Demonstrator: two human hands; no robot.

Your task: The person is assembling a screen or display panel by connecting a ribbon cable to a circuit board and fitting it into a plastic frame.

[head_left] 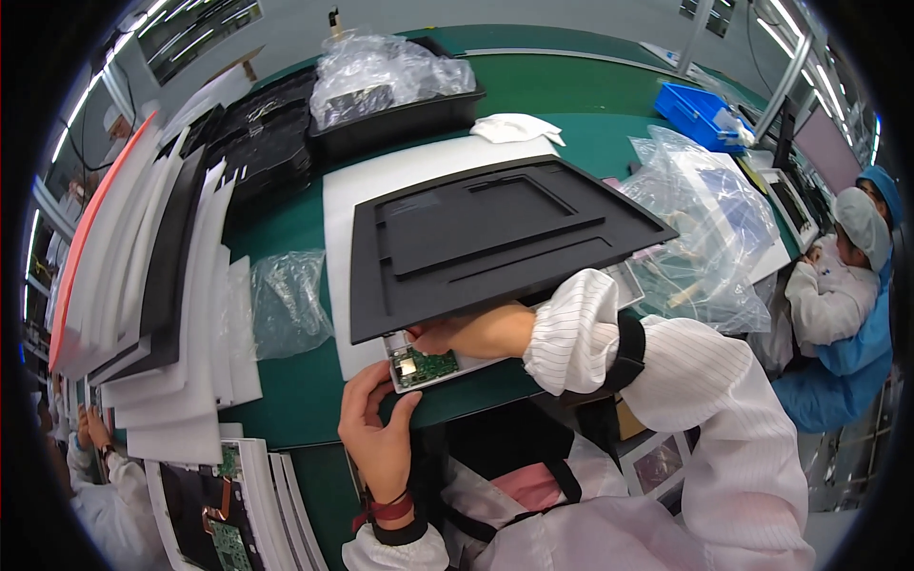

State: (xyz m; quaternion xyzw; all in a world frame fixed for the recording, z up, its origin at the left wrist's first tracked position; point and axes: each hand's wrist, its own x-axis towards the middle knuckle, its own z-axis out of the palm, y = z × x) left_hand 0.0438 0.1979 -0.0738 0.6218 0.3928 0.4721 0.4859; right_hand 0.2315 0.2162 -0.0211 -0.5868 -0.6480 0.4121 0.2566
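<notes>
A large black panel point(514, 233) with raised ridges lies tilted over a white casing point(391, 352), hiding most of it. At the casing's near left corner a green circuit board point(428, 368) with a metal shield shows. My left hand point(373, 423) grips that corner, fingers along its left side and thumb at the front edge. My right hand point(473, 333) reaches leftward under the panel's near edge, just above the circuit board. Its fingertips are mostly hidden, so what they hold cannot be seen.
White foam sheets point(181, 333) stand stacked at left, above white casings with boards point(228, 504). Clear plastic bags point(290, 300) lie on both sides. Behind are a black tray point(400, 124), a white cloth point(517, 127) and a blue bin point(700, 116). Co-workers point(843, 266) sit at right.
</notes>
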